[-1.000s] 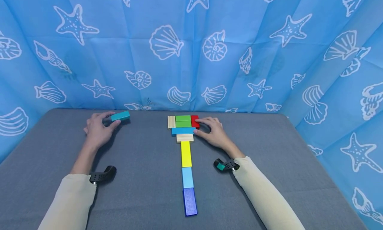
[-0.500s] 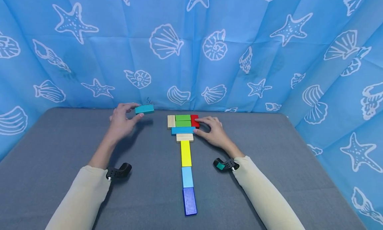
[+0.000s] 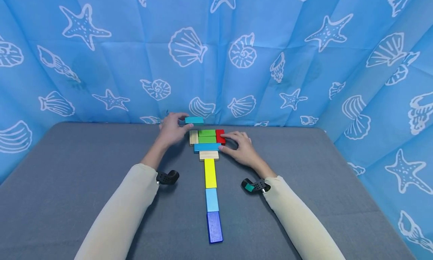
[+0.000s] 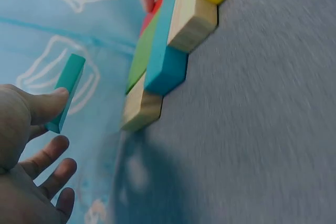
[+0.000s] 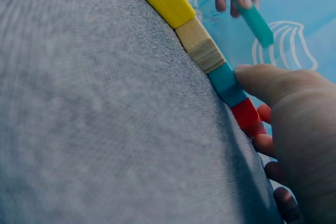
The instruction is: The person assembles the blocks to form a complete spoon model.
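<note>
In the head view my left hand (image 3: 172, 130) pinches a teal block (image 3: 194, 120) between thumb and fingers. The block hangs above the table, just behind a row of laid-out blocks. The left wrist view shows the other fingers spread below the pinched teal block (image 4: 68, 87). My right hand (image 3: 241, 149) rests at the right end of the layout. Its thumb touches a blue block (image 3: 204, 147) and a fingertip touches a red block (image 3: 220, 136). Two green blocks (image 3: 207, 133) lie between the red block and a plain wooden block (image 3: 194, 137).
Below the blue block, another wooden block (image 3: 208, 155) lies crosswise. From it a yellow block (image 3: 210, 173), a light blue block (image 3: 212, 200) and a dark blue block (image 3: 214, 227) run toward me. A blue shell-print curtain (image 3: 220, 57) stands behind the grey table (image 3: 304, 200).
My left hand has carried the teal block rightward, from the left part of the table to just behind the green blocks. The right hand and the laid blocks have stayed in place.
</note>
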Demonstrator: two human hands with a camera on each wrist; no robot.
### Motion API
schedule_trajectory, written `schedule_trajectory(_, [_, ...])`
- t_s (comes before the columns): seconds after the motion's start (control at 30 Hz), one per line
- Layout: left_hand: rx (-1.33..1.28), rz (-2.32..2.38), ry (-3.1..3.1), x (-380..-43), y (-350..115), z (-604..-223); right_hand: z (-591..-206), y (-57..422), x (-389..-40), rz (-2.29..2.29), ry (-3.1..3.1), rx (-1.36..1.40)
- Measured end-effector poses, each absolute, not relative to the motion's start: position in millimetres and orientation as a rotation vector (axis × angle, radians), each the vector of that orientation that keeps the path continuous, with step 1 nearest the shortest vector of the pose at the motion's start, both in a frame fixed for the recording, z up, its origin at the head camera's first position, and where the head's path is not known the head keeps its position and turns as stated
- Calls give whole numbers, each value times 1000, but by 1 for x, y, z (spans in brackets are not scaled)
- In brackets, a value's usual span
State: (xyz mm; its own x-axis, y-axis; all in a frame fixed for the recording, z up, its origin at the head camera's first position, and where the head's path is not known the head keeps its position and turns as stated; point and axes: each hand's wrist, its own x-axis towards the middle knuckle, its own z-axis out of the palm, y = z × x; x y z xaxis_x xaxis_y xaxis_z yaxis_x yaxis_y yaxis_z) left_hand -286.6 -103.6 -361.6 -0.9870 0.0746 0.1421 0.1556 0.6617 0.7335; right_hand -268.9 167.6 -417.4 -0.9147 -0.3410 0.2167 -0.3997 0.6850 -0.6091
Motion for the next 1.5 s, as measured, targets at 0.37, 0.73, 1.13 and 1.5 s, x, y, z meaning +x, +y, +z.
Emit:
schedule_trajectory(0.37, [-117,-1169,-2846,-303,-69,-369,-417,168,-268,1025,-2790,628])
schedule_trajectory(0.73, [-48,-1097,-2904,-306,-56,-373,-416,167,-267,1034,-2778,638])
schedule_trajectory(1.13, [-66,-1067,-2977,-305,-54,-373,-416,167,-268,1041,-2798,620])
schedule_trajectory(1.5, [-53,-1060,-3002,-307,-53,-373,-417,168,-268,1039,-2795,623])
